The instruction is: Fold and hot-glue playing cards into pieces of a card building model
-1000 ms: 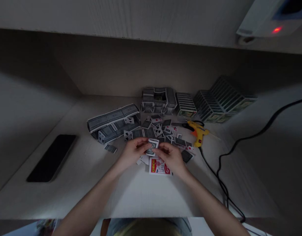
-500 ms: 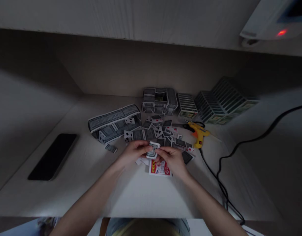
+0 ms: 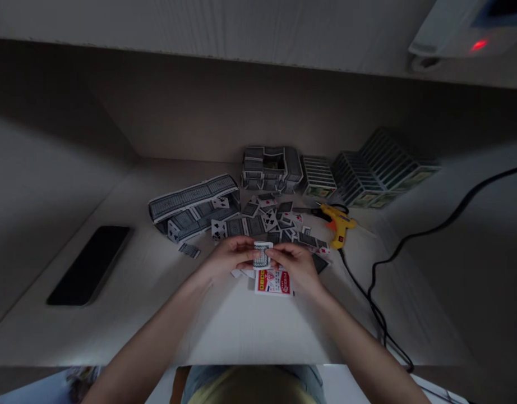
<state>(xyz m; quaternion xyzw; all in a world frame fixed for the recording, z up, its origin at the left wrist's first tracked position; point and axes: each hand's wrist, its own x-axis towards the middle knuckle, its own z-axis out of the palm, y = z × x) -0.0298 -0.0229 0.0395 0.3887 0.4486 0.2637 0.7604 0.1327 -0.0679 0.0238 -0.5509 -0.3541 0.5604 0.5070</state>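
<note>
Between both hands is a playing card (image 3: pixel 262 256) with a patterned grey back, bent or folded at its edges. My left hand (image 3: pixel 232 256) pinches its left side, and my right hand (image 3: pixel 295 261) grips its right side, thumbs toward me. Just below the fingers lies a red and white card box (image 3: pixel 273 282) marked POKER. Beyond the hands, cards and cut card pieces (image 3: pixel 269 220) are scattered, some face up, some face down. A long hollow structure made of cards (image 3: pixel 194 205) stands behind my left hand.
A yellow glue gun (image 3: pixel 337 224) with a black cable (image 3: pixel 370 300) rests at the right. A boxy card model (image 3: pixel 272 168) and stepped card stacks (image 3: pixel 368 174) stand at the back. A black phone (image 3: pixel 89 266) lies at the left. A shelf (image 3: pixel 241 33) hangs overhead.
The held card has turned slightly more upright between my fingers, with both hands still on it. The whole view has shifted a little; the other things lie as before.
</note>
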